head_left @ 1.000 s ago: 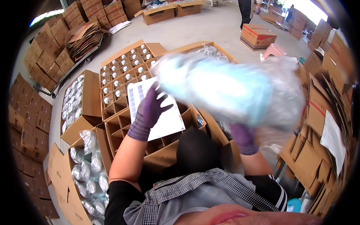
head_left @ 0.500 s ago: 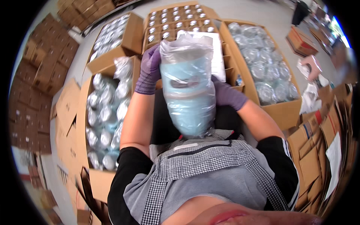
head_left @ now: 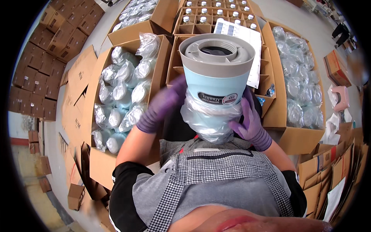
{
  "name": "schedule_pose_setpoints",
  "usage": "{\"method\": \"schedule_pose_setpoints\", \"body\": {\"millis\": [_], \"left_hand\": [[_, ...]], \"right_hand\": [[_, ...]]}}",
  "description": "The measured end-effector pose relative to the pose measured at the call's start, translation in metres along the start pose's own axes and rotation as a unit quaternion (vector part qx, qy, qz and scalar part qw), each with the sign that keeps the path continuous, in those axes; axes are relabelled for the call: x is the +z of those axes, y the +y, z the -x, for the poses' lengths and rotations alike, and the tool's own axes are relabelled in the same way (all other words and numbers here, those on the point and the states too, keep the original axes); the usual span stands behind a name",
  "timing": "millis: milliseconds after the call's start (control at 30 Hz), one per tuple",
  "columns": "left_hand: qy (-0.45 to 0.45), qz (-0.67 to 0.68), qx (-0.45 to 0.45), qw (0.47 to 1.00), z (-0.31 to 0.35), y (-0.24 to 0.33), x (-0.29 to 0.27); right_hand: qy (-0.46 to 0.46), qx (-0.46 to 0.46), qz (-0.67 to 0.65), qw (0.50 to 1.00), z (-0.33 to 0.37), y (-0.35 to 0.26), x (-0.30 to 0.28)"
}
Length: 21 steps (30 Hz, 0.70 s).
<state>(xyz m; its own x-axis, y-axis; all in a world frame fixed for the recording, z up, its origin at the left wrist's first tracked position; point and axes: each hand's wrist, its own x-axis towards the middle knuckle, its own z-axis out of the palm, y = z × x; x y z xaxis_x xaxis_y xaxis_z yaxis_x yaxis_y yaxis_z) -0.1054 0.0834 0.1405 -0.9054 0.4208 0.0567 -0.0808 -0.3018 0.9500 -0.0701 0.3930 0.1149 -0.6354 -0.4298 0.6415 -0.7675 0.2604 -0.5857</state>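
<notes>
In front of my lap stands a light-blue flask body (head_left: 216, 83), its grey end with a round threaded opening turned up. A dark oval label and a small round sticker mark its side. A clear plastic bag (head_left: 208, 116) is bunched around its lower half. My right hand (head_left: 255, 123), in a purple glove, grips the flask's right side, thumb and fingers against the bagged part. Beside the left side, my left hand (head_left: 164, 102), gloved alike, is smeared by motion. Whether it touches the flask cannot be told.
Cartons of bagged light-blue flasks stand at left (head_left: 123, 89) and right (head_left: 297, 77). Ahead, a divided carton (head_left: 266, 62) carries a white printed sheet (head_left: 253, 50); white-capped bottles (head_left: 203, 19) fill compartments behind it. A pink stool (head_left: 341, 97) and flattened cardboard (head_left: 324, 166) lie at right.
The bag, which covered the whole flask, now sits bunched around its lower half, baring the grey end. My left hand has moved down from the bag's top edge. The view has shifted.
</notes>
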Motion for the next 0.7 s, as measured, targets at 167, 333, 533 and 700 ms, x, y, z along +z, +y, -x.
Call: {"method": "schedule_pose_setpoints", "body": {"millis": [167, 333, 533, 700], "left_hand": [[-0.002, -0.217, 0.287, 0.933, -0.097, 0.09, -0.016], [-0.019, -0.003, 0.046, 0.999, -0.148, 0.035, -0.043], [0.008, -0.115, 0.135, 0.984, -0.127, -0.01, -0.023], [0.158, -0.29, 0.096, 0.939, -0.088, 0.029, 0.041]], "right_hand": [[-0.058, 0.078, -0.024, 0.995, 0.034, -0.006, 0.007], [-0.258, 0.133, -0.036, 0.956, 0.043, -0.019, -0.026], [-0.066, 0.078, 0.033, 0.994, -0.067, -0.031, -0.065], [-0.177, 0.097, 0.008, 0.979, -0.149, 0.036, -0.033]]}}
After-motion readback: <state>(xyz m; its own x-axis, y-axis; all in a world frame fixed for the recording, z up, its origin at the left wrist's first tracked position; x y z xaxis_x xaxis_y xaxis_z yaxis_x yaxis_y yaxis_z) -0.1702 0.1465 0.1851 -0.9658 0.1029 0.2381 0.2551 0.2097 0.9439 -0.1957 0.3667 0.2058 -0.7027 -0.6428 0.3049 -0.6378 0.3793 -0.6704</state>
